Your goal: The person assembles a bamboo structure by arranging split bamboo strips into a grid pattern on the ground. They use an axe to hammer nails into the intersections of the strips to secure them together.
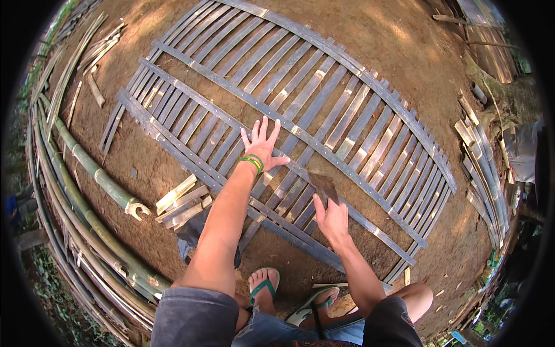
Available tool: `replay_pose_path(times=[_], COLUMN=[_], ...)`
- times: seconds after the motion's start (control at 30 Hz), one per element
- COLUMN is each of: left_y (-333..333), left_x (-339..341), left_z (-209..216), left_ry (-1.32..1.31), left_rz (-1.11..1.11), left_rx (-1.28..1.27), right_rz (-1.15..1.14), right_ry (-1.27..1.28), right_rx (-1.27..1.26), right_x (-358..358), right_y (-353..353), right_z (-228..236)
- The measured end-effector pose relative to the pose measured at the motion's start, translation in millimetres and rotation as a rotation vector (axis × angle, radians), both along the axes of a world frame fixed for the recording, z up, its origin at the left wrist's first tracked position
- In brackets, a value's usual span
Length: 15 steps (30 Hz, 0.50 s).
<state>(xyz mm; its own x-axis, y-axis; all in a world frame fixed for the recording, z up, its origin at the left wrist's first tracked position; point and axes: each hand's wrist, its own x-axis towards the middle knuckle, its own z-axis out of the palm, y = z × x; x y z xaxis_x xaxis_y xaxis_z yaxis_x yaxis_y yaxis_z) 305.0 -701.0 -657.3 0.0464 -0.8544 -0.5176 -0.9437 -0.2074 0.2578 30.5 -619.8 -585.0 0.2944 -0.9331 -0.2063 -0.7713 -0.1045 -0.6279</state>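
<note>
A large panel of dark, weathered bamboo slats (296, 129) lies on the ground in front of me, its long rails crossed by many short strips. My left hand (261, 149) rests with fingers spread on one of the nearer rails (219, 114), a green and yellow band at its wrist. Closed around a tool is my right hand (333, 221), which is nearer to me and to the right. The tool's broad dark metal blade (325, 187), like that of a machete, is over the same rail; its handle is hidden in the hand.
Cut bamboo pieces (184, 202) are stacked left of my left forearm. A thick green bamboo pole (104, 176) and long bent poles (87, 222) line the left side. Split bamboo strips (484, 173) lean near a tree base at right. My sandalled feet (265, 284) stand at the panel's near edge.
</note>
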Motion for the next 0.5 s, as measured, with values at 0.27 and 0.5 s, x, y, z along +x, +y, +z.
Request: replay_pose_path(times=[0.27,0.5], left_y=[-1,-2], left_x=[-6,-3], left_z=[3,-1], left_ry=[-0.007,-0.018], left_rz=[-0.019,-0.027], left_rx=[0.000,-0.021], right_rz=[-0.100,-0.215], right_ry=[-0.216,0.034], right_rx=[-0.086,-0.009], right_x=[-3,-11], right_y=[17,24], right_z=[11,-27])
